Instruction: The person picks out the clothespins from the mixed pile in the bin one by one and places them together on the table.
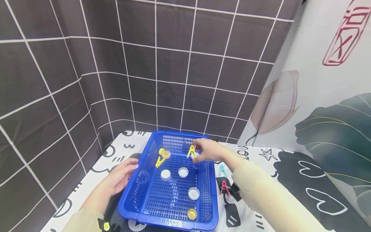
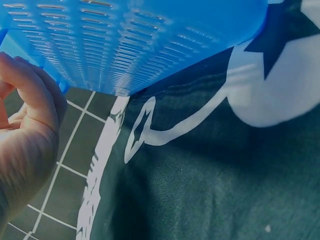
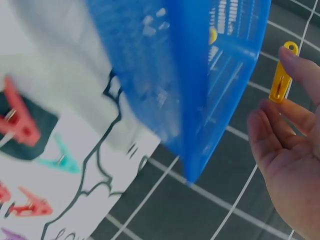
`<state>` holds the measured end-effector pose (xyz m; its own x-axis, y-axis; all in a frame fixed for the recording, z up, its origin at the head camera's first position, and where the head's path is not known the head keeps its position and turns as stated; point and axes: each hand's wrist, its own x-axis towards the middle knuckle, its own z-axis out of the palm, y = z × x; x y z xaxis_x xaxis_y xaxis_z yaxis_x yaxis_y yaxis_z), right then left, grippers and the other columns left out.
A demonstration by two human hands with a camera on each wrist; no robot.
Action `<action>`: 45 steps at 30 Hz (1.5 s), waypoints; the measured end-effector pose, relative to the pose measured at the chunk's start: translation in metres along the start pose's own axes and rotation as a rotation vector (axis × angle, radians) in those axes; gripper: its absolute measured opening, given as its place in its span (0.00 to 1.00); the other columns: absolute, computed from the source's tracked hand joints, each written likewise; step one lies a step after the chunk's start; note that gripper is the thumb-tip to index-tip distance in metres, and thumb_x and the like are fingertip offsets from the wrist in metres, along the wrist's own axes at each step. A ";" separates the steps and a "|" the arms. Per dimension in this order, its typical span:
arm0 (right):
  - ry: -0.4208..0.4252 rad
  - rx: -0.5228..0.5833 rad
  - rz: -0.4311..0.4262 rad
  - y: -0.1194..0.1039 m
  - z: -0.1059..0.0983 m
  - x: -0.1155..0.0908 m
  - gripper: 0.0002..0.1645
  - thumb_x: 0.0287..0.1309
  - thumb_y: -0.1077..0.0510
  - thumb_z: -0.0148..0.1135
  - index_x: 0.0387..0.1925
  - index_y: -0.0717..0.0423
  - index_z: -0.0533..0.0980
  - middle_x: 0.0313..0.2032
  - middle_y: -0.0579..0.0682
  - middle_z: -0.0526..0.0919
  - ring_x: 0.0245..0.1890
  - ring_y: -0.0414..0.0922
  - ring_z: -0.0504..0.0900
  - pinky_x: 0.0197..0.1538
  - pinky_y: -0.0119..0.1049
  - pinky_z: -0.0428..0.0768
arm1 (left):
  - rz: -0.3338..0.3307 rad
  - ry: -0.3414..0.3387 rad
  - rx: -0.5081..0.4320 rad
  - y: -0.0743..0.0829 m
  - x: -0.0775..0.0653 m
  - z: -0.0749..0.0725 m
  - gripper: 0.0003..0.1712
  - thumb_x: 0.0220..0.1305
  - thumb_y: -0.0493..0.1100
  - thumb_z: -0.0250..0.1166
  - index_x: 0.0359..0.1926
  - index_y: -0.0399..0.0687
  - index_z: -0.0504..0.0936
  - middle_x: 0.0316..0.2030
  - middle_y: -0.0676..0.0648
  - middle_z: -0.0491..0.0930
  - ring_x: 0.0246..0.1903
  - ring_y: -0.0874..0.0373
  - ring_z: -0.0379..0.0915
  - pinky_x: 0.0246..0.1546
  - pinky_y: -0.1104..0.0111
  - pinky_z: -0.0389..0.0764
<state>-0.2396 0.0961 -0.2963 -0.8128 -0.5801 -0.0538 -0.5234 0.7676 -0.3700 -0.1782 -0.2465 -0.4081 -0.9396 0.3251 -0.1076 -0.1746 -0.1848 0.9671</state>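
Note:
A blue perforated plastic basket (image 1: 151, 215) stands on the patterned cloth. Above its far right part, my right hand (image 1: 209, 150) pinches a yellow clothespin (image 3: 283, 75) between thumb and fingers. The clothespin's legs point down in the head view. My left hand (image 1: 121, 175) rests at the basket's left rim, its fingers loosely bent against the side. Inside the basket, another yellow clothespin (image 1: 159, 161) lies by a clear round container. White-centred round containers (image 1: 165, 174) are spread over the basket floor, with a gold round one (image 1: 192, 214) near the front. One lies partly behind my right hand.
Right of the basket lie a teal clothespin (image 1: 222, 170) and a red clothespin (image 1: 224, 187); the right wrist view adds more red ones and a purple clothespin (image 3: 14, 234). A dark gridded curtain (image 1: 171, 64) hangs behind the basket, with a pale printed curtain (image 1: 307, 80) at right.

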 end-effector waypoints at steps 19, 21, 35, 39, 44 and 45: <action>0.066 0.076 0.074 0.063 -0.005 -0.070 0.36 0.45 0.52 0.72 0.54 0.63 0.70 0.43 0.55 0.78 0.46 0.53 0.76 0.48 0.49 0.79 | 0.016 -0.014 -0.019 -0.001 0.000 -0.001 0.11 0.70 0.41 0.51 0.51 0.45 0.65 0.39 0.46 0.79 0.34 0.56 0.79 0.33 0.65 0.83; 0.054 0.093 0.093 0.068 -0.003 -0.074 0.38 0.45 0.51 0.72 0.55 0.63 0.69 0.44 0.54 0.78 0.46 0.52 0.76 0.49 0.49 0.78 | 0.013 -0.012 -0.019 -0.002 -0.001 -0.001 0.11 0.70 0.41 0.51 0.51 0.45 0.65 0.39 0.46 0.79 0.34 0.56 0.79 0.33 0.65 0.83; 0.003 0.160 0.151 0.088 0.030 -0.104 0.38 0.42 0.54 0.72 0.55 0.62 0.69 0.39 0.49 0.77 0.40 0.47 0.75 0.41 0.42 0.77 | 0.001 -0.019 -0.029 0.001 -0.002 0.001 0.11 0.70 0.40 0.51 0.51 0.45 0.64 0.39 0.46 0.79 0.34 0.57 0.79 0.32 0.65 0.84; -0.001 0.167 0.111 0.094 0.040 -0.113 0.37 0.41 0.53 0.72 0.54 0.63 0.70 0.37 0.46 0.76 0.37 0.45 0.75 0.38 0.37 0.77 | 0.003 -0.029 -0.032 0.000 -0.001 0.001 0.11 0.70 0.40 0.51 0.51 0.44 0.64 0.39 0.45 0.79 0.34 0.57 0.79 0.33 0.65 0.84; -0.011 0.200 0.087 0.098 0.049 -0.120 0.36 0.41 0.54 0.72 0.52 0.64 0.70 0.34 0.47 0.75 0.32 0.44 0.74 0.31 0.32 0.73 | 0.009 -0.019 -0.031 0.000 -0.001 0.000 0.11 0.70 0.40 0.50 0.51 0.44 0.64 0.38 0.46 0.79 0.33 0.57 0.79 0.32 0.66 0.84; -0.016 0.209 0.087 0.099 0.051 -0.121 0.36 0.42 0.54 0.72 0.52 0.64 0.70 0.33 0.47 0.75 0.31 0.44 0.74 0.30 0.31 0.73 | 0.008 -0.017 -0.028 0.000 -0.001 0.000 0.11 0.70 0.40 0.51 0.51 0.44 0.64 0.38 0.46 0.79 0.33 0.57 0.79 0.32 0.66 0.84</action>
<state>-0.1800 0.2281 -0.3732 -0.8474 -0.5199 -0.1080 -0.3858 0.7426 -0.5475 -0.1777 -0.2467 -0.4077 -0.9358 0.3394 -0.0952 -0.1753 -0.2137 0.9610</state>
